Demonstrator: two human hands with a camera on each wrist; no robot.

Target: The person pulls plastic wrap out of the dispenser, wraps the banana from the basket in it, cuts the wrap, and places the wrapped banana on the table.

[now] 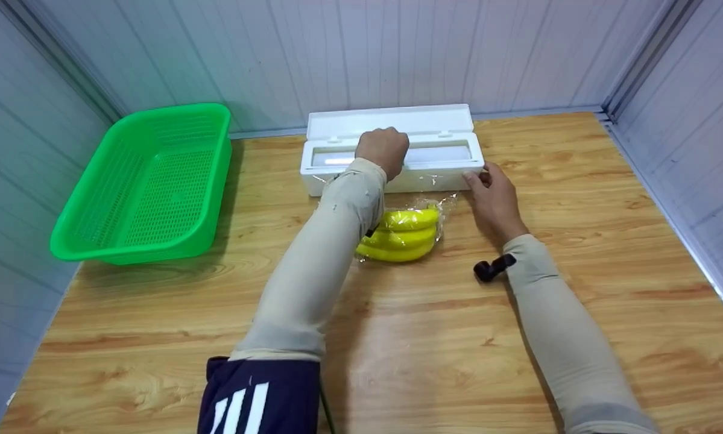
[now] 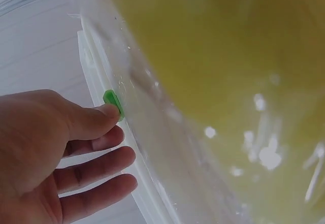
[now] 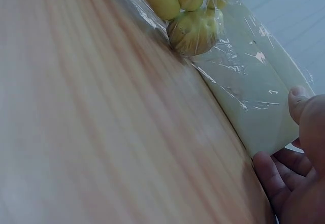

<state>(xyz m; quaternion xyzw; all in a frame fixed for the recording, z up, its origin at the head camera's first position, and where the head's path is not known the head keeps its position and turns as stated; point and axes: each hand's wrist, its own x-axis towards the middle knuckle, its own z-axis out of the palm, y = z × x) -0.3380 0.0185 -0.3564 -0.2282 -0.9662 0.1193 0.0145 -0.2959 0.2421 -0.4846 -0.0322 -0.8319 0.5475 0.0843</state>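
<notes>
A white cling film dispenser (image 1: 421,181) stands by the back wall, its lid (image 1: 391,122) raised. My left hand (image 1: 383,150) is over its middle. In the left wrist view, the thumb and forefinger pinch a small green slide cutter (image 2: 112,102) on the dispenser's edge; the other fingers are loosely bent. My right hand (image 1: 495,202) grips the dispenser's right front corner, thumb on the front face. In front lies a bunch of yellow bananas (image 1: 400,238) covered in clear cling film (image 3: 238,76), which reaches to the dispenser's front. My left forearm hides part of the bunch.
A green plastic basket (image 1: 216,211) stands on the left side of the wooden table (image 1: 421,337). Pale panel walls (image 1: 265,60) enclose the back and both sides. A black wrist camera (image 1: 491,269) sticks out from my right sleeve.
</notes>
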